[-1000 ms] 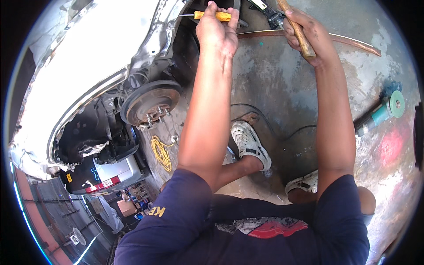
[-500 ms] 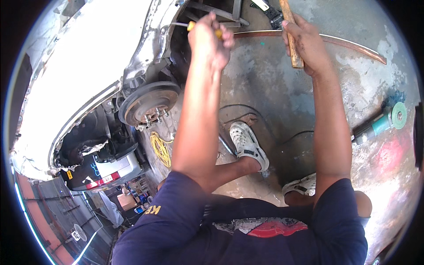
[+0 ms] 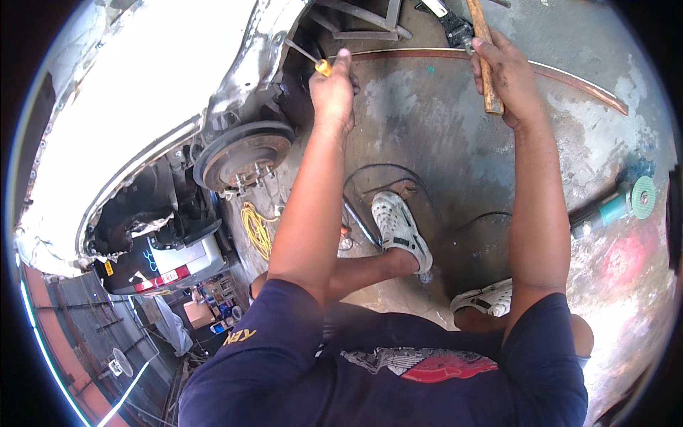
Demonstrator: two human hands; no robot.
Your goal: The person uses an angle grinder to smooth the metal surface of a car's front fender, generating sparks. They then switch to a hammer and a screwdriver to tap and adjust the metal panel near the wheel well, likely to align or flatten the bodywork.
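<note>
Gripping a yellow-handled screwdriver (image 3: 324, 67), left hand (image 3: 333, 96) curls tight; right hand (image 3: 511, 82) wraps firmly round a wooden handle (image 3: 491, 96).

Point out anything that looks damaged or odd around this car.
The car body has a jagged, torn-looking edge at lower left; its brake disc is bare, with no wheel fitted; a pink patch marks the floor near the grinder.

On the concrete floor (image 3: 441, 128) we see an angle grinder (image 3: 610, 210) with a green disc (image 3: 644, 198) near a pink patch (image 3: 622, 257), and a coiled yellow cable (image 3: 255, 231); farther off, a silver vehicle (image 3: 188, 260) and a fan (image 3: 122, 361).
</note>
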